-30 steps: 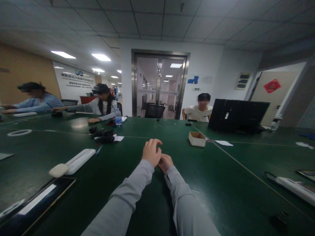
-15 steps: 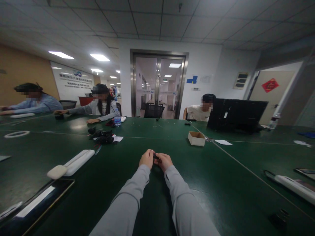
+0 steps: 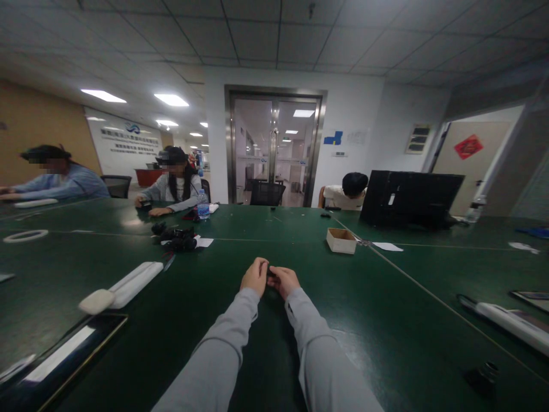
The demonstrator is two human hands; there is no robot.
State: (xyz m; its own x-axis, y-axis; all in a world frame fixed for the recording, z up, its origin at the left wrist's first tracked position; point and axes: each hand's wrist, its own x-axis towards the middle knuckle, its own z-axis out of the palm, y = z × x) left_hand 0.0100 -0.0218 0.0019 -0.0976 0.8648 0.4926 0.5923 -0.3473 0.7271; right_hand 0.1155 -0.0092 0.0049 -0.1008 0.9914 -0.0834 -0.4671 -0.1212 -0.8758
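Observation:
My left hand and my right hand meet over the green table, straight ahead of me. Both have their fingers curled in. Between the fingertips sits a small dark object, mostly hidden; its kind does not show. Both hands seem to grip it from either side. Grey sleeves cover my forearms.
An open box stands beyond my right hand, with a black monitor behind it. To the left lie a white long device, a black framed panel and black gear near a water bottle. Three people sit across the table.
My hands stay nearly in place, with the fingers shifted slightly around the dark object. Across the table, one person's hand has drawn a dark item closer, and the person by the monitor has bowed their head.

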